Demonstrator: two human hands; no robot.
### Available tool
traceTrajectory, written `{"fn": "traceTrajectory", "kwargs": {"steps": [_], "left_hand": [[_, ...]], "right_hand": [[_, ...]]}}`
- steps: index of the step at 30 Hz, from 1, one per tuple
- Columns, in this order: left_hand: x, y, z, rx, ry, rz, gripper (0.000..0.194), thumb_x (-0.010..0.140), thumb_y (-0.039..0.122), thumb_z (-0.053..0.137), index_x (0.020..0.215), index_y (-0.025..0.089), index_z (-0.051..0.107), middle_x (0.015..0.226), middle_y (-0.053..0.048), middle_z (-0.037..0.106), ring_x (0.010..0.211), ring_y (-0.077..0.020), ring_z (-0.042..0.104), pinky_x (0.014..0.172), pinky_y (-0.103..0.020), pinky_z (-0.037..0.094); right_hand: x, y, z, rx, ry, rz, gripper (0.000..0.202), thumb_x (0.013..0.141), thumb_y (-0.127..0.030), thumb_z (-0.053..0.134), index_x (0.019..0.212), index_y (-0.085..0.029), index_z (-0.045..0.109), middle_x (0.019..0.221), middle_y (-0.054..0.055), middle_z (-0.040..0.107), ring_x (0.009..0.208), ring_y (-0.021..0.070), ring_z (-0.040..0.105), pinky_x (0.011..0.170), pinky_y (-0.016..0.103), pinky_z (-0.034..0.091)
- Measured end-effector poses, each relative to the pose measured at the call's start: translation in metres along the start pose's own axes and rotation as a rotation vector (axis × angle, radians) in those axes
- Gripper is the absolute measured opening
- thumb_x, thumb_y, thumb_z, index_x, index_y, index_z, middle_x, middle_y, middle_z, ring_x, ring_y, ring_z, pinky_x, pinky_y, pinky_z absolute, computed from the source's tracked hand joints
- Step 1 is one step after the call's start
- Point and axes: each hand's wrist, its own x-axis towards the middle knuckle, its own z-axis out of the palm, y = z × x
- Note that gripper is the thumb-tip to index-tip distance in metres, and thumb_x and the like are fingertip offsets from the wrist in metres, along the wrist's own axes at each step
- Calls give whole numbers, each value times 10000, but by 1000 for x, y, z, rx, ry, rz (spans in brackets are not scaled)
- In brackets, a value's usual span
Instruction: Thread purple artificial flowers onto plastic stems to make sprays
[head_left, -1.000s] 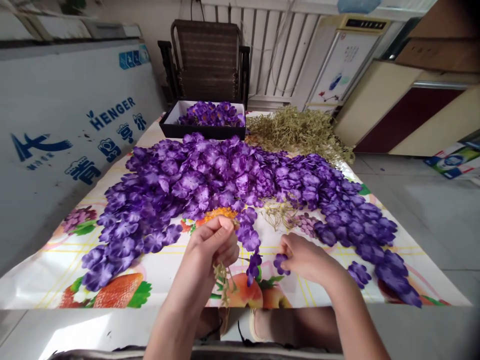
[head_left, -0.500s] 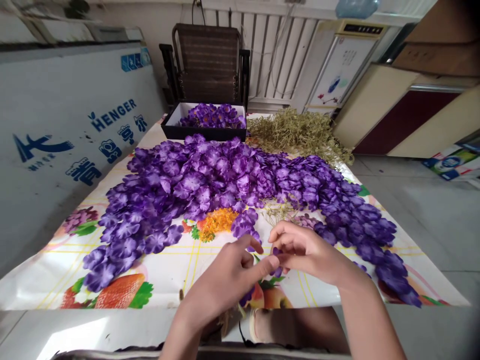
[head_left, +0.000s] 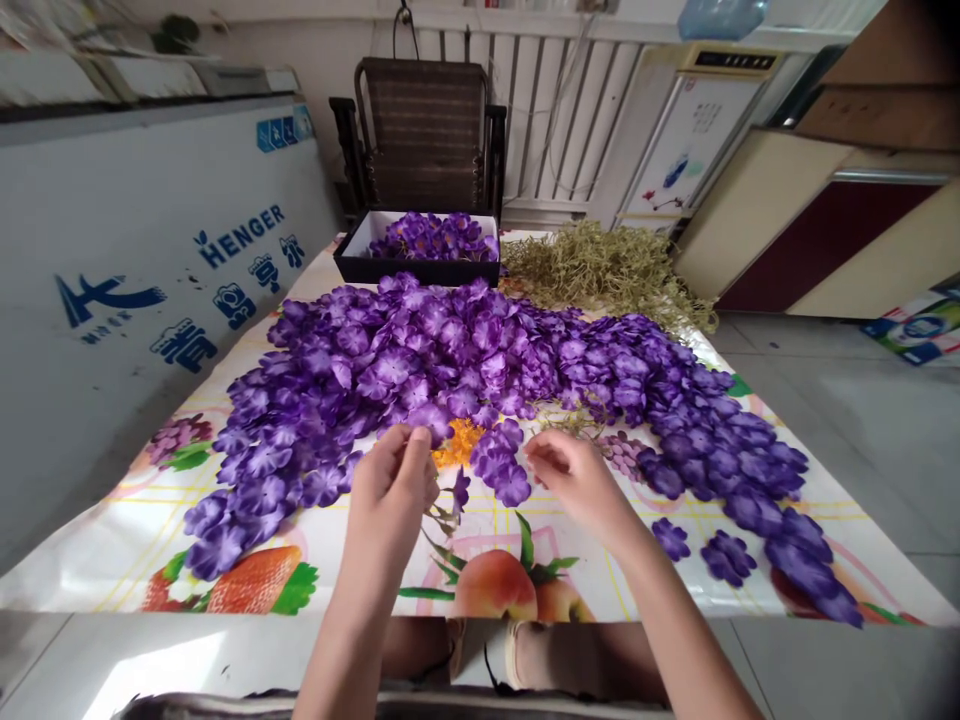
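My left hand is closed with the thumb on top, pinching a thin-stemmed artificial flower. Its purple bloom hangs to the right of the fingers, and greenish stem ends show below them. Another purple petal piece shows just above the thumb tip; whether the fingers touch it I cannot tell. Loosely bent, with nothing visible in its fingers, my right hand hovers beside a small cluster of purple petals. Behind the left fingers lies a small heap of orange flower centres, partly hidden.
A large purple petal pile arcs across the patterned tablecloth. Behind it stand a black box of finished-looking purple flowers and a heap of greenish stems. Two loose purple petals lie at right front. A chair is beyond.
My hands have moved apart. The left, now with the flower, has risen and shifted left; the right has withdrawn from the shared hold and moved slightly up. The view has shifted a little.
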Motion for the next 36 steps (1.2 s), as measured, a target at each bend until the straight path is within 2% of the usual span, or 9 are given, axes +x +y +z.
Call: {"fn": "traceTrajectory", "kwargs": {"steps": [4, 9, 14, 19, 22, 25, 29, 32, 36], "left_hand": [[3, 3, -5, -99, 108, 33, 319, 860, 258, 559, 605, 198, 377, 492, 95, 277, 400, -53, 267, 392, -161, 241], [5, 2, -6, -150, 128, 30, 321, 843, 246, 575, 600, 196, 372, 477, 103, 272, 386, -42, 262, 382, -156, 238], [4, -3, 3, -149, 55, -23, 336, 848, 283, 567, 603, 201, 350, 473, 108, 276, 387, -39, 250, 382, -156, 222], [1, -5, 9, -82, 4, -50, 328, 837, 326, 569, 607, 203, 369, 465, 113, 263, 382, -43, 243, 374, -165, 198], [0, -5, 11, -87, -15, -58, 334, 838, 331, 564, 609, 207, 354, 480, 112, 263, 388, -44, 235, 377, -170, 196], [1, -5, 10, -63, -24, -67, 340, 845, 330, 550, 611, 213, 333, 491, 113, 244, 397, -48, 228, 385, -176, 195], [4, -6, 7, -25, -24, -60, 345, 860, 334, 533, 608, 212, 333, 486, 106, 260, 410, -55, 239, 397, -186, 193], [4, -8, 5, 26, -31, -51, 348, 863, 352, 533, 607, 207, 346, 497, 100, 271, 427, -60, 235, 406, -194, 188], [4, -9, 5, 169, -67, -5, 355, 884, 383, 484, 616, 210, 328, 543, 97, 226, 467, -71, 205, 424, -197, 179]], "right_hand": [[8, 1, 25, -125, 66, -140, 176, 821, -85, 480, 855, -174, 629, 863, 87, 693, 793, 210, 658, 735, 356, 526], [26, 2, 47, -275, 99, -263, 345, 867, -54, 390, 1059, -176, 649, 1125, 109, 670, 1095, 221, 594, 978, 376, 447], [42, 12, 61, -401, 119, -246, 346, 901, -71, 375, 1055, -151, 674, 1037, 120, 697, 1000, 240, 622, 921, 384, 469], [45, 16, 66, -487, 115, -219, 261, 884, -50, 449, 870, -136, 696, 902, 118, 680, 905, 240, 608, 850, 392, 478], [43, 19, 63, -490, 120, -200, 134, 909, -144, 533, 857, -136, 656, 907, 66, 661, 887, 203, 614, 824, 397, 493], [41, 24, 60, -432, 130, -191, 141, 917, -277, 573, 914, -148, 629, 950, 31, 651, 867, 174, 624, 798, 382, 506], [40, 23, 52, -263, 181, -167, 180, 935, -214, 452, 828, -162, 587, 783, 40, 612, 766, 194, 590, 751, 386, 477], [37, 14, 43, -72, 184, -135, 175, 916, -244, 414, 822, -190, 551, 671, 22, 578, 642, 190, 565, 651, 352, 468], [27, -4, 28, 214, 123, -92, 132, 872, -321, 505, 855, -203, 562, 695, 19, 648, 609, 170, 614, 584, 299, 500]]}}
